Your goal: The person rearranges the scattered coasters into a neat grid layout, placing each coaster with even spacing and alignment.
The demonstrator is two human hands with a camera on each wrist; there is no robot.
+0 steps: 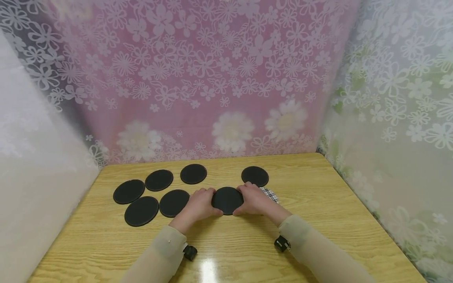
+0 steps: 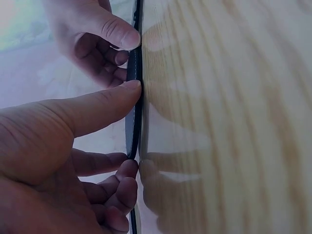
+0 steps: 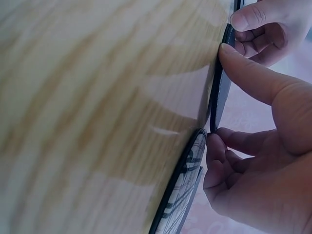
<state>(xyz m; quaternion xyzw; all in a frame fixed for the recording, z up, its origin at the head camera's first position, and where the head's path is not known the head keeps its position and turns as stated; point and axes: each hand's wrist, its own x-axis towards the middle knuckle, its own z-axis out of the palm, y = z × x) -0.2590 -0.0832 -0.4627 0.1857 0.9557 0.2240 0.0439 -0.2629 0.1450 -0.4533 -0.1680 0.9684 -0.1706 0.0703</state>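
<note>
A round black coaster (image 1: pixel 227 201) lies at the table's middle, its rim stitched, between both hands. My left hand (image 1: pixel 200 203) holds its left edge, thumb on the near side and fingers on the far side. From the right, my right hand (image 1: pixel 255 199) grips the opposite edge the same way. Both thumbs press the near rim in the left wrist view, where the coaster (image 2: pixel 134 112) appears edge-on, right at the tabletop. A white coaster with dark plaid lines (image 1: pixel 270 194) is partly hidden behind my right hand; the right wrist view shows this plaid coaster (image 3: pixel 183 195) close to my fingertips.
Several more black coasters lie on the wooden table (image 1: pixel 226 247): a group at the left, including one black coaster (image 1: pixel 174 203) beside my left hand, and another black coaster (image 1: pixel 255 176) behind my right hand. Flowered curtains (image 1: pixel 219 78) enclose the table's back and sides.
</note>
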